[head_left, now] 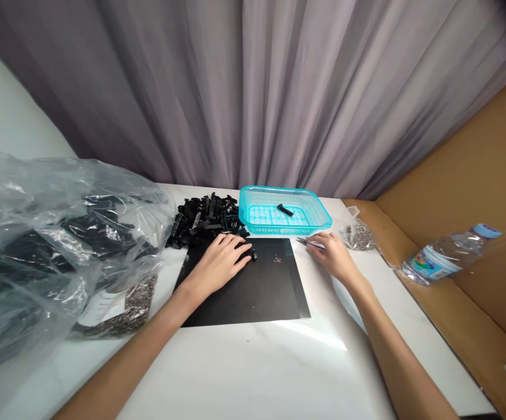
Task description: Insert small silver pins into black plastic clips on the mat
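Note:
My left hand (224, 261) rests on a black mat (253, 297). Between its thumb and index finger is a small black plastic part (254, 255), whose end pokes out past the fingertips; the rest of it is hidden. Right of the mat, my right hand (330, 252) is closed around metal tweezers (311, 242), their tips pointing left towards the mat's upper right corner. A few tiny metal pieces (278, 259) lie on the mat between the two hands, too small to make out in detail.
A pile of black plastic parts (209, 216) lies behind my left hand. Beside it, a blue basket (248, 224) holds one black part (285, 210). Bags of small metal pieces (137, 306) and black parts (104, 227) stand left, another small bag (358, 234) right. A water bottle (449, 255) lies at right.

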Demonstrator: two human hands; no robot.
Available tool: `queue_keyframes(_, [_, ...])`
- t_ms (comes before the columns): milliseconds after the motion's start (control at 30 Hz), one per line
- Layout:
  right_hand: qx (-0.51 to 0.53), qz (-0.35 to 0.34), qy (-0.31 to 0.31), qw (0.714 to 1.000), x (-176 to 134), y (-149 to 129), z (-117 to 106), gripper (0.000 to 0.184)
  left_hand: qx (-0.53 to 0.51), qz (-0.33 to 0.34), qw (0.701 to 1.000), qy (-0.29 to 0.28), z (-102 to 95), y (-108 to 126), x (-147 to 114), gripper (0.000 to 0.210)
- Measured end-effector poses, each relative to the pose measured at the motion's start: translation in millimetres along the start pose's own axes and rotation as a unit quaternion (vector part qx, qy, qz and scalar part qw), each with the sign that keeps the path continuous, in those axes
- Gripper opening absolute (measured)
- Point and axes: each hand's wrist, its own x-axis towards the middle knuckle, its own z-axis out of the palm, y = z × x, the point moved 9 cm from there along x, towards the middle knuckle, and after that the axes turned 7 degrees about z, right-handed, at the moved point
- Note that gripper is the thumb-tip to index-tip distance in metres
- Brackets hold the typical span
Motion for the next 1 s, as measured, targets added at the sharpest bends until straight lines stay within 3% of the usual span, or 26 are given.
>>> queue_keyframes(100, [-0.026, 0.01, -0.022, 0.999, -2.0, 4.3, 6.3, 0.017, -0.014, 0.002, 1.0, 0.003, 1.7, 2.6, -4.9, 0.034])
queue_keyframes(267, [-0.045, 0.036, -0.018, 0.998, -3.6, 1.1, -1.9, 0.016, -0.023, 0.004, 1.0, -0.01, 4.2, 6.6, -8.1, 0.032])
queue_keyframes(367, [-0.025, 0.019, -0.028, 0.999, -6.9, -22.7, -0.2, 0.019, -0.051, 0.007, 0.999, -0.004, 6.7, 8.8, -10.3, 0.032])
queue_keyframes(500, [0.07, -0.063, -0.102, 0.99, -18.4, -71.8, 13.7, 0.022, -0.073, 0.0, 0.997, 0.0, 10.8, 13.3, -14.2, 0.031])
queue_keyframes(600, [0.082, -0.088, -0.124, 0.985, -24.8, -87.6, 19.4, 0.027, -0.088, -0.024, 0.996, 0.011, 11.0, 15.2, -16.4, 0.03])
queue_keyframes(867, [-0.005, -0.112, -0.151, 0.982, -28.3, -79.5, 32.7, 0.044, -0.195, -0.095, 0.976, 0.029, 6.5, 11.3, -17.2, 0.022])
queue_keyframes(1000, [-0.022, -0.13, -0.151, 0.98, -30.4, -84.1, 30.8, 0.041, -0.266, -0.144, 0.952, 0.05, 1.2, 5.4, -15.2, 0.015])
